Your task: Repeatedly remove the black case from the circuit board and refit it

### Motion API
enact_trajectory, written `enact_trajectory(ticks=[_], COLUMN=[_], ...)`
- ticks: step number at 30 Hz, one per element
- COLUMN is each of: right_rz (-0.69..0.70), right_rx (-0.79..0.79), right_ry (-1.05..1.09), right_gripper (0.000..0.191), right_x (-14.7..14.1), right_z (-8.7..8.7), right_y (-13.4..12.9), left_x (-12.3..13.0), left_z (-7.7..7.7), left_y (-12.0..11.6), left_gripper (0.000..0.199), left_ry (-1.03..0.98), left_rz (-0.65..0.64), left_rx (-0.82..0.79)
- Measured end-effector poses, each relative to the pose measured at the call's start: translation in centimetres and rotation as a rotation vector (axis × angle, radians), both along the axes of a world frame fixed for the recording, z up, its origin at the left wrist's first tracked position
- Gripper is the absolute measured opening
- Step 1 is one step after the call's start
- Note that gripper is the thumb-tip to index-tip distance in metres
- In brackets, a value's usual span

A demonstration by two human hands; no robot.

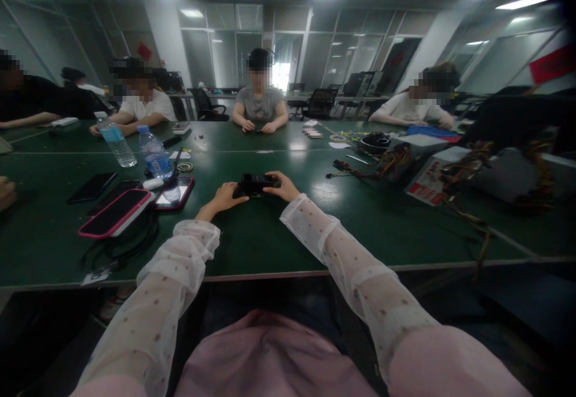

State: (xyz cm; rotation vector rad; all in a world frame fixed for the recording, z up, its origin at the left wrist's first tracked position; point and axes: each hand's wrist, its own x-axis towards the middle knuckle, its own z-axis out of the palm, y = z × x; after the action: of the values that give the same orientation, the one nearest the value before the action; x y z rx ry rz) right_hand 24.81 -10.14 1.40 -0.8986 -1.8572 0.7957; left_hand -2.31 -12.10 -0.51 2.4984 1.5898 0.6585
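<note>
A small black box-shaped object (255,186) is in front of me on the green table, its exact kind too dark to make out. My left hand (226,198) is closed at its left end, the thumb along the near side. At the right end, my right hand (282,187) pinches it between thumb and fingers. Both my forearms, in sheer dotted sleeves, stretch forward over the table's near edge. To the left of my left hand, a phone with a lit screen (174,193) lies in a red case.
Left are a pink-edged phone (116,212), a black phone (92,187), cables and two water bottles (116,140) (154,154). On the right, metal power supply units (443,175) trail bundled wires. Several people sit around the green table (270,238).
</note>
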Motion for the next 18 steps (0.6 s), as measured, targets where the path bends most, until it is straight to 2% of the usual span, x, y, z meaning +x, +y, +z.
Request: enact_trajectory(ticks=[7,10,13,16,18], right_rz=[-0.016,0.001,0.035,0.091,0.134], right_rx=[0.033,0.017,-0.016,-0.043,-0.062], right_ry=[-0.226,-0.231,-0.201,-0.150,-0.120], right_gripper=[0.059,0.059,0.059,0.062,0.063], right_x=[0.2,0.3,0.4,0.4,0.3], right_z=[-0.8,-1.1,-1.1,-0.9,-0.8], right_y=[0.1,0.2,0.2,0.2,0.1], left_x=[0.0,0.2,0.6,0.9,1.1], left_z=[0.3,0.6,1.2,1.7,1.7], left_y=[-0.5,-0.7,-0.7,-0.5,-0.5], left_gripper=[0.080,0.083,0.073,0.066,0.066], left_ry=[-0.058,-0.092,-0.203,-0.376,-0.405], left_rz=[0.007,0.013,0.036,-0.033,-0.062], left_rx=[-0.001,-0.017,-0.113,-0.175,-0.175])
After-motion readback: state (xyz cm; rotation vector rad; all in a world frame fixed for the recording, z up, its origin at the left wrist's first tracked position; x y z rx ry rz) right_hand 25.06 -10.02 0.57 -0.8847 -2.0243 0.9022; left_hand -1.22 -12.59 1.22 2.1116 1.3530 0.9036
